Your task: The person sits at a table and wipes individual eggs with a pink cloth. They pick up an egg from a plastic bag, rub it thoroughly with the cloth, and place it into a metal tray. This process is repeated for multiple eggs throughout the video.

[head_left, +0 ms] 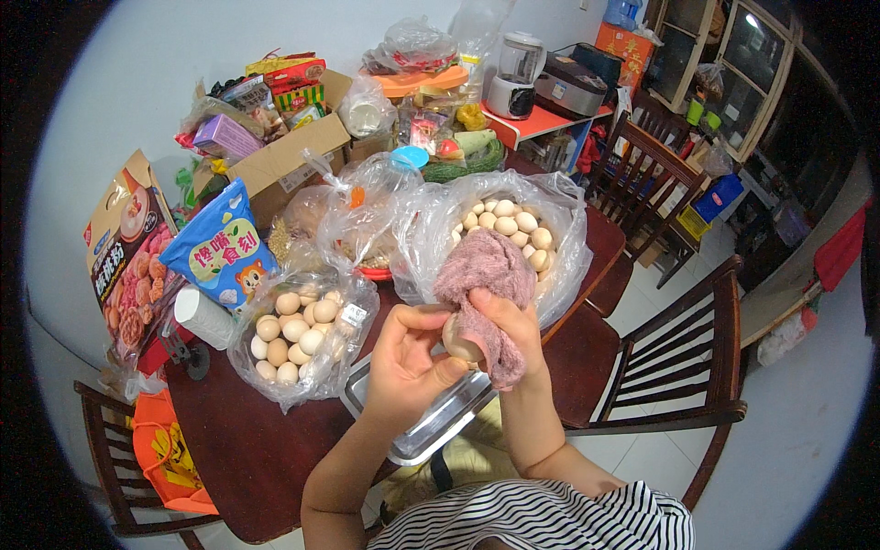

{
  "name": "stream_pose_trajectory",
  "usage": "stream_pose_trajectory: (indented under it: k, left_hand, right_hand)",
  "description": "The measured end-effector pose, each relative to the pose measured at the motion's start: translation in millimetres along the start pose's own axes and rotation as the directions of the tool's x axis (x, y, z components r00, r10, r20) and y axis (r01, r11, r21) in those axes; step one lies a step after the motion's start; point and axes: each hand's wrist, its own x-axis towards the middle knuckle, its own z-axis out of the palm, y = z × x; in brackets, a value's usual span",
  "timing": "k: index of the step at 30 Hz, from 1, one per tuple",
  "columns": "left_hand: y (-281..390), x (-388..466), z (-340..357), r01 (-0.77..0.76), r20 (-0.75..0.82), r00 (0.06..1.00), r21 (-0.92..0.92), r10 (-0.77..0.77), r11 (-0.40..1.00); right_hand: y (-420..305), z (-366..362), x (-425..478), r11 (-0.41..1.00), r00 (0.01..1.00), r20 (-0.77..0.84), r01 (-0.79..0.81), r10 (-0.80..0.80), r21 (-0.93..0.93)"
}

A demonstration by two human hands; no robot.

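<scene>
Between the fingers and thumb of my left hand (405,361) is an egg (460,342). My right hand (512,330) grips a pinkish-purple cloth (488,268) and presses part of it against the egg's right side. Below both hands lies a rectangular metal tray (447,419), partly covered by my left hand and forearm. Past the cloth, a large clear plastic bag (426,240) stands open with many pale eggs (507,225) in it. To the left, a smaller plastic bag (237,361) holds more brown and cream eggs (295,330).
The dark wooden table (275,454) also bears a blue snack bag (220,247), a white paper roll (203,316), a walnut-powder bag (130,261) and a cardboard box (295,158) of packets. Wooden chairs (715,344) stand at the right. A blender (515,75) and a cooker (570,82) sit behind.
</scene>
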Motion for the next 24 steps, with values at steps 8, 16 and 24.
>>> stream_pose_trajectory:
  k: [8, 16, 24]
  left_hand:
    - [0.0, -4.5, 2.5, 0.048, -0.114, 0.991, -0.235, -0.077, 0.971]
    - [3.6, -4.3, 5.2, 0.01, -0.258, 0.965, -0.153, -0.049, 0.988]
    - [6.1, -1.8, -2.4, 0.007, -0.196, 0.98, -0.16, -0.039, 0.987]
  right_hand:
    - [18.8, 1.0, -12.2, 0.998, 0.995, -0.078, 0.065, -0.067, -0.027]
    - [43.0, -4.4, -26.5, 0.854, 0.924, 0.044, 0.368, -0.38, -0.367]
    - [44.9, -13.2, -27.5, 0.576, 0.822, 0.364, 0.567, -0.438, -0.588]
